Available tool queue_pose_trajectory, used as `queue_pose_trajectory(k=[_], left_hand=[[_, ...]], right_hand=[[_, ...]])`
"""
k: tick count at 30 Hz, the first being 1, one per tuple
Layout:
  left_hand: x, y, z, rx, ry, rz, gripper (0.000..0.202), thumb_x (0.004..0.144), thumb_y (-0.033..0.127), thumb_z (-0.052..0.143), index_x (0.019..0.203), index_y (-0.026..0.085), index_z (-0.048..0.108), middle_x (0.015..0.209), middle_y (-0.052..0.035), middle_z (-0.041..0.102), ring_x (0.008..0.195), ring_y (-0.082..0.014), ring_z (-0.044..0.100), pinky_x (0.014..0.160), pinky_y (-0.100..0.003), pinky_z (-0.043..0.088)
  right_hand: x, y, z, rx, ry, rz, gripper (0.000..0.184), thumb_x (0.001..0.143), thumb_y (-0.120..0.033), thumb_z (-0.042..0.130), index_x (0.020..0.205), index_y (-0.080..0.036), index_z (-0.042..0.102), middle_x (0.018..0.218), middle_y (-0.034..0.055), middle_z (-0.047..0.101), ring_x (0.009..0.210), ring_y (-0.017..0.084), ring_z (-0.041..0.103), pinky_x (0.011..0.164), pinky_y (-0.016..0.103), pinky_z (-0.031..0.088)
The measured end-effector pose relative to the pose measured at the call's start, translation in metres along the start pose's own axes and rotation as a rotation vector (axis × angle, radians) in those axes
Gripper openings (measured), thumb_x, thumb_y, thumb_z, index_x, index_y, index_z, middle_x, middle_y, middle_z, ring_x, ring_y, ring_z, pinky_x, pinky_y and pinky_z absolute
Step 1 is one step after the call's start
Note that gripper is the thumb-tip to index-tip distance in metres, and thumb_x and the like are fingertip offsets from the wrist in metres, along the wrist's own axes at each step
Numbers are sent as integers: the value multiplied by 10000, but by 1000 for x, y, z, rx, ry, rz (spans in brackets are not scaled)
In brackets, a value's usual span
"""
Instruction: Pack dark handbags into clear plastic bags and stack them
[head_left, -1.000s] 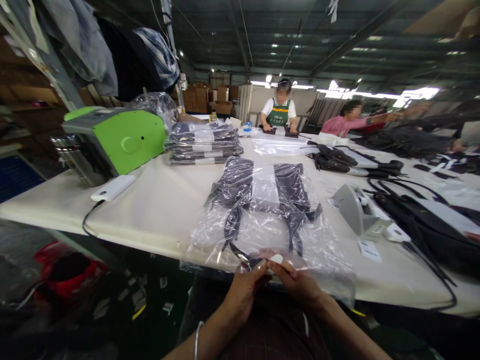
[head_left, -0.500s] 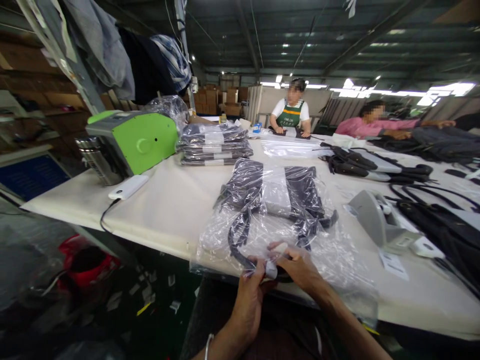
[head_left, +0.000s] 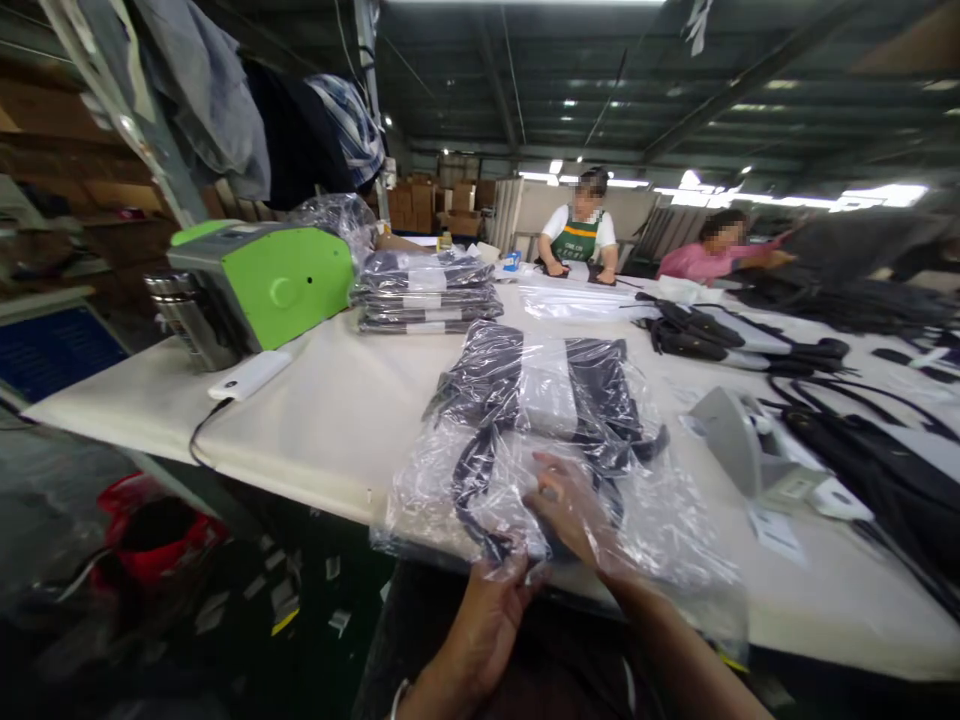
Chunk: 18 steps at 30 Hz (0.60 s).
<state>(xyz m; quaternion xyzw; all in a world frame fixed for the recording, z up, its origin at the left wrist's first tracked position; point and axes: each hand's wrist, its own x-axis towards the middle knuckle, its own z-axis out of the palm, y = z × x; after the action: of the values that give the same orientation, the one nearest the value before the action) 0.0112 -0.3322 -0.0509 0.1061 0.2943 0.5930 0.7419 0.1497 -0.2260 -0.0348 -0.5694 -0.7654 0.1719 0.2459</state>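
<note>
A dark bag (head_left: pixel 495 365) with a white band (head_left: pixel 547 385) round its middle lies folded inside a clear plastic bag (head_left: pixel 427 500). Its dark strap (head_left: pixel 471 485) loops toward the table's near edge. My left hand (head_left: pixel 491 595) is closed on the plastic bag's near edge, by the lower end of the strap; whether the strap is also in its grip is hidden. My right hand (head_left: pixel 570 510) lies over the middle of the package, fingers apart and pointing left. Glints of plastic cross its wrist; I cannot tell whether it is under the film.
Several wrapped packages (head_left: pixel 427 290) are stacked behind, beside a green machine (head_left: pixel 289 280). A steel flask (head_left: pixel 196 320) and white power bank (head_left: pixel 250 376) stand left. A grey dispenser (head_left: pixel 739 445) and dark bags (head_left: pixel 885 460) lie right. Two co-workers (head_left: pixel 579 240) are across the table.
My right hand has come away from the left hand and the pale wrapped piece between them, moving up the package with its fingers spreading. My left hand has shifted slightly down and left.
</note>
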Motion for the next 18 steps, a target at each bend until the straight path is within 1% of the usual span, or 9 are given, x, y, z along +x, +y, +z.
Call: queue_pose_trajectory(k=[3,6,8,9,10,12,14,16,18], left_hand=[[2,-1,-4,24,47,-5,334,683,251,856,961,190,682,1093,-51,698,1039,-226,646,928,-410,544],[-1,4,-16,101,36,-31,387,635,268,876,948,177,669,1088,-69,703,1028,-241,658,931,-412,542],[-8,13,-36,253,48,-66,449,625,342,875,971,149,666,1053,-112,715,1007,-264,674,884,-385,554],[-11,20,-49,350,89,-73,466,633,400,863,961,139,660,1012,-125,720,977,-271,685,832,-367,565],[-14,27,-63,439,162,-62,481,642,457,845,943,137,650,971,-128,719,948,-276,694,776,-351,571],[-18,45,-91,544,362,37,514,639,523,823,930,153,617,951,-112,702,935,-276,697,709,-334,575],[-17,62,-108,558,512,192,554,601,506,845,958,173,585,1005,-90,683,973,-266,685,713,-332,583],[-11,77,-109,557,528,310,607,577,483,855,1021,175,579,1037,-81,682,982,-256,678,723,-326,589],[-3,89,-99,545,481,360,622,588,470,842,1067,161,592,1022,-80,697,941,-244,682,708,-308,587]], right_hand=[[4,-6,-2,-26,9,13,122,816,-319,612,799,-209,662,1349,70,569,1270,268,468,1097,436,328],[7,-5,-2,-81,24,-15,136,827,-341,622,850,-212,657,1288,73,600,1252,266,487,1102,438,322],[5,-2,-2,-127,78,-9,241,808,-395,658,964,-211,664,1310,90,591,1274,291,476,1114,467,317],[2,1,-3,-150,119,-8,332,797,-423,672,1052,-210,656,1340,100,576,1290,304,468,1125,488,307],[-3,4,-3,-170,167,-14,419,799,-448,672,1141,-210,635,1371,110,559,1307,313,458,1140,511,289],[-18,13,-5,-209,269,-59,487,847,-479,616,1251,-207,588,1396,123,545,1336,318,444,1168,549,241],[-42,27,-9,-244,373,-100,453,906,-476,531,1264,-203,580,1375,130,564,1346,315,445,1186,573,202],[-71,49,-15,-286,455,-84,416,932,-443,467,1248,-203,592,1374,131,566,1366,328,426,1187,597,192],[-103,75,-22,-340,479,-22,389,929,-398,421,1204,-213,626,1379,126,563,1393,359,381,1175,644,173]])
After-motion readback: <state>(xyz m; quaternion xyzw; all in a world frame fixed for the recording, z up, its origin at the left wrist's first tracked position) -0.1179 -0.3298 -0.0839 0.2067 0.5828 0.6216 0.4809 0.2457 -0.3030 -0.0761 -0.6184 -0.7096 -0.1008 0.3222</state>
